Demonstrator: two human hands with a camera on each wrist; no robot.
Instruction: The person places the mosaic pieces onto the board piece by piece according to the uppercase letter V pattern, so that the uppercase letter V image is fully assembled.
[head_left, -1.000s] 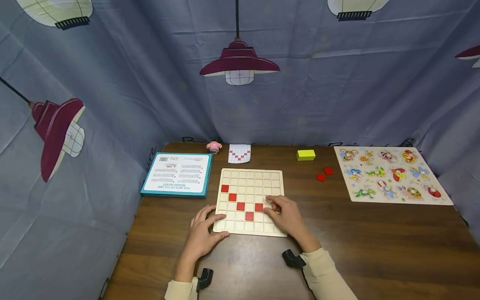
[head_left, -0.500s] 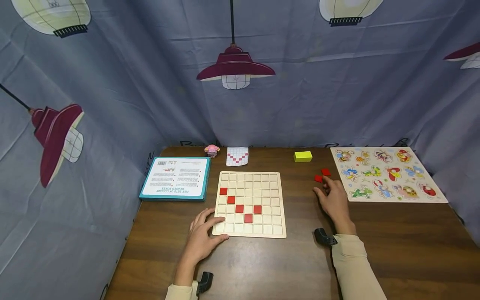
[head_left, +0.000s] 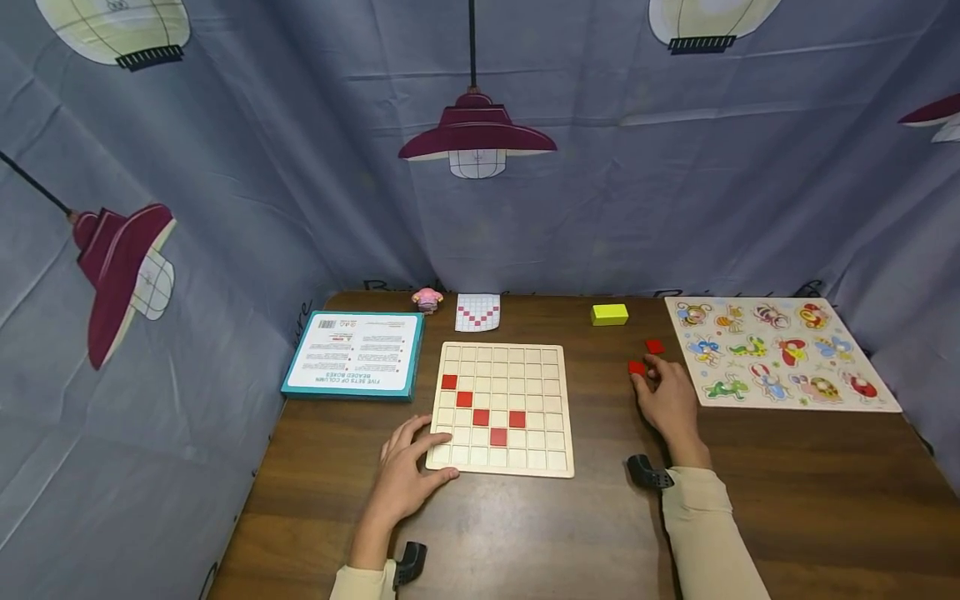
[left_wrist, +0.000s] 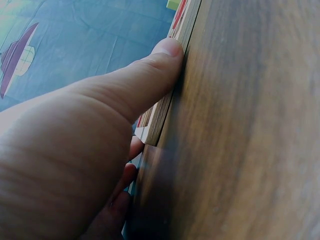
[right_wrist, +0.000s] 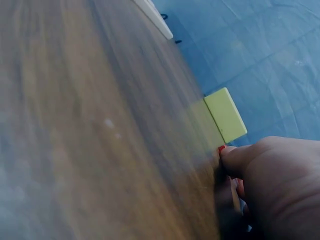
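A pale wooden grid board (head_left: 540,375) lies on the table with several red square tiles set in a slanting line, plus a red tile (head_left: 517,419) to their right. My left hand (head_left: 405,471) rests at its near left corner; in the left wrist view the thumb (left_wrist: 167,50) touches the board's edge. To the right of the board, my right hand (head_left: 671,404) pinches a red tile (head_left: 636,367) between thumb and index finger, low at the table. In the right wrist view only a sliver of this tile (right_wrist: 222,148) shows by the thumb. Another red tile (head_left: 655,346) lies just beyond.
Behind the board stand a pattern card (head_left: 477,312), a pink figurine (head_left: 427,300) and a yellow block (head_left: 609,315). A teal-edged box (head_left: 352,354) lies at the left, an insect puzzle board (head_left: 783,350) at the right. A lamp-printed curtain (head_left: 600,217) hangs behind the table.
My right hand has left the grid board and moved right to the loose red tiles. The nearer tile has shifted slightly toward me. My left hand has stayed at the board's corner.
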